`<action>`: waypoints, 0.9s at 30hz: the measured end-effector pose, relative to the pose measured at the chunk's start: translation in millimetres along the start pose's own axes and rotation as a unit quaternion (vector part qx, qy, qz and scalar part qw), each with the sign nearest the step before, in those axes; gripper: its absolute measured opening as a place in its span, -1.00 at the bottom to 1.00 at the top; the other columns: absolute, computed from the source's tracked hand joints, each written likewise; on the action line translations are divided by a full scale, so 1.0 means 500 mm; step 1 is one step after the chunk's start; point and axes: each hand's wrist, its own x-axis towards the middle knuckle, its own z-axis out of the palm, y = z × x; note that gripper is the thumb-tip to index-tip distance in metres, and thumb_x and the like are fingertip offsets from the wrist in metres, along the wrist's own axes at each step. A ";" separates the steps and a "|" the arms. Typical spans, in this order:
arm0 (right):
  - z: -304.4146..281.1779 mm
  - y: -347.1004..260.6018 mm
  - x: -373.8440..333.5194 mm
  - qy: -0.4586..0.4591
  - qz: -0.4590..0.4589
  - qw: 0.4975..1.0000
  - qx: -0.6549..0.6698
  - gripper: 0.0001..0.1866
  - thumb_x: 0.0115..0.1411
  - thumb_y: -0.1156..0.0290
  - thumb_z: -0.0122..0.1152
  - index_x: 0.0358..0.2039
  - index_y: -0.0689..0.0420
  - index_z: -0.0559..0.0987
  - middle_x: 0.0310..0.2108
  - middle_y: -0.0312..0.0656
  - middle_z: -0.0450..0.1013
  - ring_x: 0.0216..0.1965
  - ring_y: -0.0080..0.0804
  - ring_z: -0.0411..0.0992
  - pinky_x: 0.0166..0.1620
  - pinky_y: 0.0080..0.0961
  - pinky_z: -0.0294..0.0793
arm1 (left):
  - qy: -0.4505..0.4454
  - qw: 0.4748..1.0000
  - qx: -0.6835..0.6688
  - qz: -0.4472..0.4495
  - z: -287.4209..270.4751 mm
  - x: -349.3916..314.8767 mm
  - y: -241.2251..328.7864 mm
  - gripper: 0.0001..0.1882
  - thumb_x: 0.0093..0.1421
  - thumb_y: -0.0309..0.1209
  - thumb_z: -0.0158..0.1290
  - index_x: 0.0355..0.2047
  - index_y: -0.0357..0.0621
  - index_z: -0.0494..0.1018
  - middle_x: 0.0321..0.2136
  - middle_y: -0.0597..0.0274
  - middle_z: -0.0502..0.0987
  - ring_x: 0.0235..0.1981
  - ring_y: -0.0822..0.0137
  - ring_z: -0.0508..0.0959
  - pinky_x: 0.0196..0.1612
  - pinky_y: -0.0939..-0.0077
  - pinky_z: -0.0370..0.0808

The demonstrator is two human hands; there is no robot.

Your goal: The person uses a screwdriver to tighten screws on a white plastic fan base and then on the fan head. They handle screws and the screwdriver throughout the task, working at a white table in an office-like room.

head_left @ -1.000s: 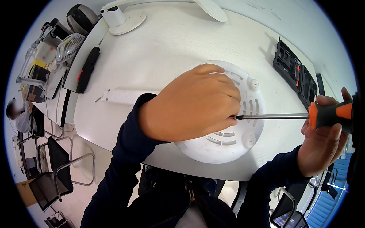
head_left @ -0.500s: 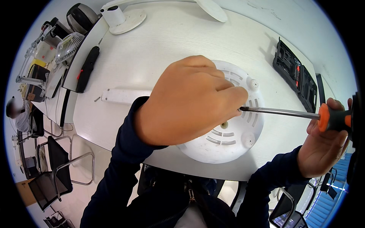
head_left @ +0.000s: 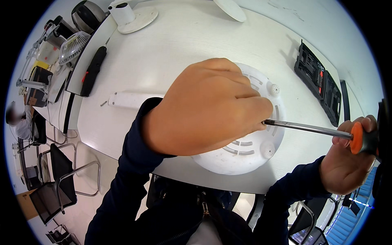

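Note:
My left hand [head_left: 208, 108] is closed in a pinch, its fingertips at the metal tip of a screwdriver [head_left: 310, 128]. Whatever those fingers hold is hidden. At the right, my right hand [head_left: 345, 169] grips the screwdriver by its orange and dark handle, the shaft pointing left and lying nearly level. Beneath my left hand lies a round white slotted base [head_left: 220, 165] with small round feet, partly covered by the hand. A white arm-like bar [head_left: 132, 100] reaches left from under my left wrist. Beside the bar's end lies a small screw [head_left: 103, 103].
A black power screwdriver [head_left: 94, 71] lies at the table's left side. An open black tool case [head_left: 320, 83] stands at the right by the wall. A white round stand [head_left: 139, 21] is at the back left. Farther left are a fan guard [head_left: 74, 47], chairs [head_left: 61, 175] and a seated person [head_left: 22, 122].
My left hand and the screwdriver tip have shifted slightly right. The handle end has dropped a little and its orange collar has moved right. The view has shifted slightly.

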 end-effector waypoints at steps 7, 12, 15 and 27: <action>0.005 -0.006 0.002 -0.018 -0.007 0.999 0.031 -0.68 0.12 0.18 -0.12 -0.11 -0.06 0.34 -0.15 -0.07 0.23 -0.38 -0.42 0.26 -0.40 -0.59 0.29 | 0.003 1.000 -0.003 0.007 -0.002 0.001 -0.002 -0.82 -0.24 -0.39 0.24 -0.63 -0.16 0.47 -0.64 0.26 0.48 -0.57 0.28 0.46 -0.28 0.38 0.43; 0.005 -0.002 0.007 -0.026 -0.016 0.999 0.031 -0.62 0.11 0.18 -0.10 -0.09 0.06 0.34 -0.19 -0.07 0.24 -0.42 -0.43 0.25 -0.43 -0.59 0.27 | 0.001 1.000 0.004 -0.002 -0.002 0.001 0.001 -0.81 -0.25 -0.40 0.24 -0.64 -0.18 0.46 -0.64 0.25 0.48 -0.58 0.26 0.46 -0.28 0.37 0.43; 0.004 0.005 0.006 -0.034 -0.032 0.998 0.037 -0.58 0.10 0.18 -0.09 -0.08 0.14 0.34 -0.22 -0.07 0.25 -0.44 -0.44 0.25 -0.46 -0.61 0.25 | 0.000 1.000 -0.004 0.000 -0.002 0.001 0.000 -0.81 -0.25 -0.40 0.24 -0.64 -0.18 0.46 -0.64 0.24 0.47 -0.58 0.25 0.46 -0.27 0.36 0.43; -0.008 0.012 -0.001 -0.002 -0.036 0.999 0.018 -0.58 0.11 0.16 -0.06 -0.09 0.15 0.37 -0.15 -0.03 0.25 -0.48 -0.46 0.29 -0.48 -0.66 0.23 | -0.046 0.998 -0.033 -0.020 0.002 -0.001 -0.005 -0.78 -0.21 -0.36 0.23 -0.54 -0.13 0.47 -0.62 0.27 0.48 -0.54 0.25 0.47 -0.34 0.41 0.40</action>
